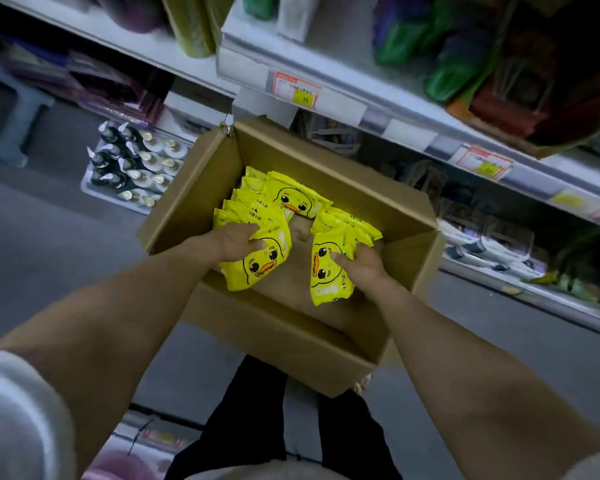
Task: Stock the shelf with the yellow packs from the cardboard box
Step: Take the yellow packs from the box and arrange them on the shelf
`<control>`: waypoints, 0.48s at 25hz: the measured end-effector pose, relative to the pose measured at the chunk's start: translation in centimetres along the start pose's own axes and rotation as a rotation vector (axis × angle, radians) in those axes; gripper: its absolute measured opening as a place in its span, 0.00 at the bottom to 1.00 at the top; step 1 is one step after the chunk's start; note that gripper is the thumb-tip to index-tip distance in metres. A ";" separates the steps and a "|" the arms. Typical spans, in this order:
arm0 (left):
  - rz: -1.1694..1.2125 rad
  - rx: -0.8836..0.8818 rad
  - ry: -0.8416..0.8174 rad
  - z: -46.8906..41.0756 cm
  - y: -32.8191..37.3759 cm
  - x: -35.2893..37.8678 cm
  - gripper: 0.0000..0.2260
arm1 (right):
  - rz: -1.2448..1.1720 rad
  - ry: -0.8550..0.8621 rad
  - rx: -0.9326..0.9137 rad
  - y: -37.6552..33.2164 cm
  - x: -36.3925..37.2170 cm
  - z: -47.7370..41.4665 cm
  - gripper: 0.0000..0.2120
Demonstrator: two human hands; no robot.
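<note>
well, yellow packs (258, 263) in both grips (236, 242) (359, 268)

Dim shop aisle, grey floor (49, 216) left of the left hand (237, 241). Beyond both hands: white shelf (413, 109) w/ price tags (297, 90) on its front edge, green bags (444, 76) stacked on top. Lower tiers run past the right hand (362, 268), contents too dark to tell. Pump bottles (136, 164) in a tray on the floor, up-left of left hand. Grey stool (6, 112) further left.

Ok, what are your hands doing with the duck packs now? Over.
Left hand grips one yellow duck-print pack in the open brown cardboard box. Right hand grips a second yellow pack. Nothing in the way.
</note>
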State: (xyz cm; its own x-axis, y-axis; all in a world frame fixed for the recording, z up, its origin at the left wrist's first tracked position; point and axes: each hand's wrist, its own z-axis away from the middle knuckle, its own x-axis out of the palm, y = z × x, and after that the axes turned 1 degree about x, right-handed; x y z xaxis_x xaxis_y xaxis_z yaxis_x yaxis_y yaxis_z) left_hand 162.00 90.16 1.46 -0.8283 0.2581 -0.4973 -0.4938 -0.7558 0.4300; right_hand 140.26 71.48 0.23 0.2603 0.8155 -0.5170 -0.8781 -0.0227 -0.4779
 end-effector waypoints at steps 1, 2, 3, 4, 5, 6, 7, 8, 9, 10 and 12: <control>0.044 -0.007 0.034 1.6 1.3 -0.3 0.23 | -0.062 -0.003 -0.016 -0.3 -1.1 1.3 0.20; 0.104 -0.013 0.056 2.9 2.4 -0.5 0.27 | -0.112 -0.020 -0.039 -0.4 -2.4 2.6 0.18; 0.156 -0.032 0.062 4.4 3.8 -0.7 0.34 | -0.151 -0.035 -0.062 -0.5 -3.7 3.7 0.17; 0.190 -0.038 0.065 5.9 5.4 -0.7 0.40 | -0.167 -0.049 -0.085 -0.5 -5.2 5.1 0.17; 0.174 -0.058 0.075 7.5 7.3 -0.6 0.45 | -0.170 -0.072 -0.113 -0.3 -6.8 6.6 0.18; 0.122 -0.068 0.094 9.1 9.4 -0.3 0.47 | -0.151 -0.085 -0.146 0.1 -8.4 8.0 0.19; 0.068 -0.072 0.120 10.4 11.3 -0.3 0.47 | -0.136 -0.089 -0.172 0.6 -9.9 9.2 0.20; 0.031 -0.067 0.135 11.6 13.3 -0.3 0.44 | -0.131 -0.080 -0.192 1.4 -11.2 10.2 0.21; -0.001 -0.047 0.160 13.0 15.8 -0.2 0.38 | -0.129 -0.059 -0.217 2.4 -13.1 11.7 0.22; -0.031 -0.021 0.196 14.3 18.4 -0.1 0.32 | -0.129 -0.042 -0.245 3.4 -15.0 12.9 0.22; -0.108 0.042 0.270 16.9 24.1 0.1 0.25 | -0.104 0.017 -0.275 5.5 -19.1 15.3 0.20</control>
State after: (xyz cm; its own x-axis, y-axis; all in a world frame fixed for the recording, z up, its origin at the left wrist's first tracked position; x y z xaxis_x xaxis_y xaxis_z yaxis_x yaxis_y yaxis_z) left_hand 145.54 82.19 24.50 -0.6725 0.1621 -0.7221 -0.5906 -0.7056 0.3915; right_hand 124.29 64.60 18.33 0.3519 0.8118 -0.4659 -0.7051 -0.0975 -0.7024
